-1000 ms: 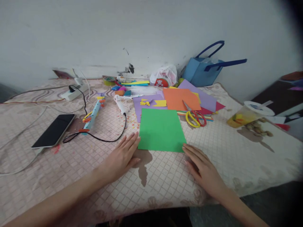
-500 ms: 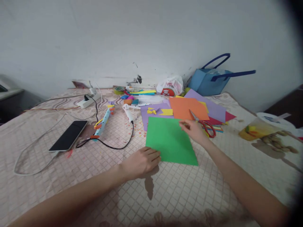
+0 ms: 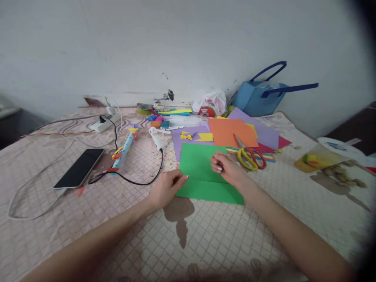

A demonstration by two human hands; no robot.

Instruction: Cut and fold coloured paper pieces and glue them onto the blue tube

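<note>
The left hand (image 3: 166, 190) is curled by the left edge of the green paper (image 3: 208, 191), thumb poking over it; I can't tell if it pinches. The right hand (image 3: 230, 169) has its fingers bent close together over the right half, with nothing seen in them. The paper lies on the desk (image 3: 211, 239) between the 2 hands, with 1 crease running from side to side. It looks almost square, so I can't pick a long side. The left hand is nearer the close edge; the right reaches farther in and hides part of the paper. Scissors (image 3: 245, 149) lie near the far right corner, orange paper (image 3: 226, 131) behind, and a black cord (image 3: 138, 183) loops near the left hand
</note>
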